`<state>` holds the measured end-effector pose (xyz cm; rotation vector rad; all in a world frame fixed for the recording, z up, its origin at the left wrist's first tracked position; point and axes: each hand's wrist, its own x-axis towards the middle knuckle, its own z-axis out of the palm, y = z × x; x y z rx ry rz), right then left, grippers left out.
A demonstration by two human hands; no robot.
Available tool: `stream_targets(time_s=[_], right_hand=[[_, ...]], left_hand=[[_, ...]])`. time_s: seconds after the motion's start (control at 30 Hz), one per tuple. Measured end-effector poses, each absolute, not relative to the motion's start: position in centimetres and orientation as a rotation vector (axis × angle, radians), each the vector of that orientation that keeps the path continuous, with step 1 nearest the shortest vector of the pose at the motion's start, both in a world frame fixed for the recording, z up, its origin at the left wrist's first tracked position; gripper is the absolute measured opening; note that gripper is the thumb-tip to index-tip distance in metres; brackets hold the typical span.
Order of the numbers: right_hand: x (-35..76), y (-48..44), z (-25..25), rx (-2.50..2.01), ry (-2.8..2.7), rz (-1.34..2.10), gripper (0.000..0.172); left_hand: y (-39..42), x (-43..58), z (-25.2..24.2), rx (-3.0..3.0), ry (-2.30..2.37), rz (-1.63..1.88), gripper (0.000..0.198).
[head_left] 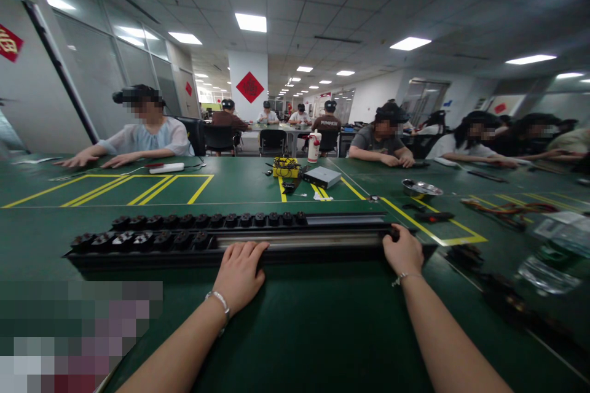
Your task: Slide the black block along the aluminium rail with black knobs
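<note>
A long black track [152,261] with a metallic channel lies crosswise before me. Several round black socket-like modules [163,239] sit along its left half. My left hand [238,276] grips its front edge near the middle, fingers bent over the wall. At the right end, my right hand [404,252] is closed in a pinch around a small black module [395,233], at the channel; the fingers partly cover it. Behind lies a second track [345,219] with a longer row of black modules [231,220] reaching past its middle.
Loose black parts [465,256] and a clear plastic bottle [550,267] lie to the right. Farther off are a metal bowl [421,188], a grey box [321,177] and a yellow object wrapped in cable [286,167]. Several people sit around the green table [322,325].
</note>
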<state>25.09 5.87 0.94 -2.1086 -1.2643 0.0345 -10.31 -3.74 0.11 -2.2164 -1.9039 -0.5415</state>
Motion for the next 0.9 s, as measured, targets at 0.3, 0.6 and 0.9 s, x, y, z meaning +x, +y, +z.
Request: stream_targets(time_s=[0.3, 0.6, 0.9], right_hand=[[25.23, 5.99, 0.78, -2.107, -1.257, 0.045, 0.046], [25.27, 6.03, 0.89, -2.118, -1.24, 0.071, 0.047], [25.17, 5.9, 0.71, -2.102, -1.242, 0.04, 0.045]], left_hand=[[-3.71, -10.32, 0.23, -2.223, -1.922, -0.533, 0.051], [-3.73, -10.34, 0.18, -2.22, -1.908, -0.534, 0.05], [-3.77, -10.19, 0.27, -2.216, -1.92, -0.528, 0.05]])
